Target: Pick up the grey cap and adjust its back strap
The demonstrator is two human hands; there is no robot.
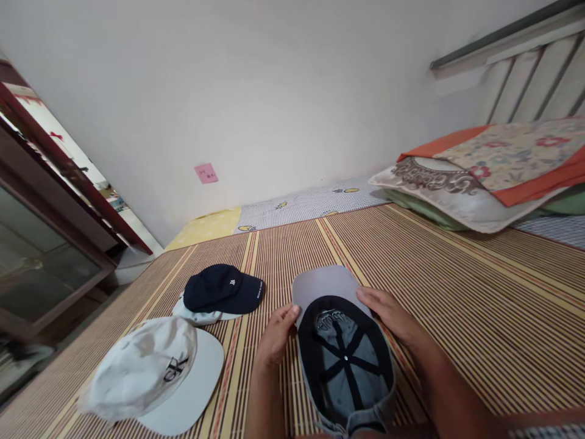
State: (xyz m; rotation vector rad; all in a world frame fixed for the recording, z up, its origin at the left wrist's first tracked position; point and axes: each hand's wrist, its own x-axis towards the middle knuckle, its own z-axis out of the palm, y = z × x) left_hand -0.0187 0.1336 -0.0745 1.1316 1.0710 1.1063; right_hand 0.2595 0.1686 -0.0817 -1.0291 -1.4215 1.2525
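Note:
A grey baseball cap [326, 281] lies upside down before me, its brim pointing away and its dark-banded inside facing up. My left hand [278, 332] grips the left edge where brim meets crown, thumb against the cap. On the opposite edge, my right hand [388, 311] pinches the brim with its thumb on top; its other fingers are partly hidden. To the left sits a white cap [141, 366] with black letters on its front. Behind that, a navy cap [219, 289] rests on top of a pale cap [194, 313], mostly covered.
A striped bamboo mat [283, 250] covers the bed. Pillows stand at the back right, including a white one [429, 195] under an orange-edged floral cloth [512, 152]. Behind is a white wall [274, 91] with a pink socket plate [206, 173]. A glass-fronted cabinet [41, 262] stands left.

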